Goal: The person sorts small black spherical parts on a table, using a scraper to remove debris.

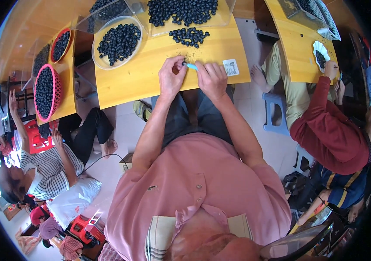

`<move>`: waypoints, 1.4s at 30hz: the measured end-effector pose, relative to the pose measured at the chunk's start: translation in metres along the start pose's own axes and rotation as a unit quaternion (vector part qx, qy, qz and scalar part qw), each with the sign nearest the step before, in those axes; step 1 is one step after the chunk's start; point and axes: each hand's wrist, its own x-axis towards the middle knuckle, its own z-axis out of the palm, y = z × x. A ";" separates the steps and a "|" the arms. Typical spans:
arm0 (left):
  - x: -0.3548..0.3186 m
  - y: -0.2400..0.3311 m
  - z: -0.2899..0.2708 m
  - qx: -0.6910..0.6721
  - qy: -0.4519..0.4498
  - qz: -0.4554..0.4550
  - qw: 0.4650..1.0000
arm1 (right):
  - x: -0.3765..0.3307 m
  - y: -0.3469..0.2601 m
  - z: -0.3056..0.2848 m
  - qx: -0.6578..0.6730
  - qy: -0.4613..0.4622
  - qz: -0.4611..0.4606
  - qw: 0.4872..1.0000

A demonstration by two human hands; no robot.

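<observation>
from my remote seat i am seeing the left hand (172,75) pinching a dark round piece (184,63) between thumb and fingertips, over the near part of the desk (124,87). the right hand (211,78) is gripping a light-blue tool (191,66), its fingers curling around it, the exposed end pointing at the piece; i am not able to tell whether the two are touching. i am judging that this close, two-handed hold is steadying the piece against the tool. dark crumbs (189,56) are lying just beyond the hands, and past them a loose pile (189,37) of similar pieces is sitting, probably there for being near the fingers. farther out a clear tray (222,17) is holding many more, its walls likely keeping them from rolling, and a round bowl (103,61) to the left is seemingly doing the same. a white label card (231,67) is lying flat beside the right hand. on the neighbouring desk leftward, a pink basket (57,93) is holding more dark pieces.
</observation>
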 end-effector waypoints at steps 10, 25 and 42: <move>-0.001 0.004 0.000 -0.002 -0.006 -0.002 1.000 | 0.003 -0.001 -0.001 0.001 -0.007 0.001 1.000; -0.005 -0.004 0.000 -0.076 -0.025 -0.060 0.995 | 0.003 0.000 0.005 0.009 -0.011 0.039 0.999; -0.004 -0.003 0.001 -0.059 -0.020 -0.065 0.996 | 0.003 0.001 -0.001 0.009 0.007 0.002 1.000</move>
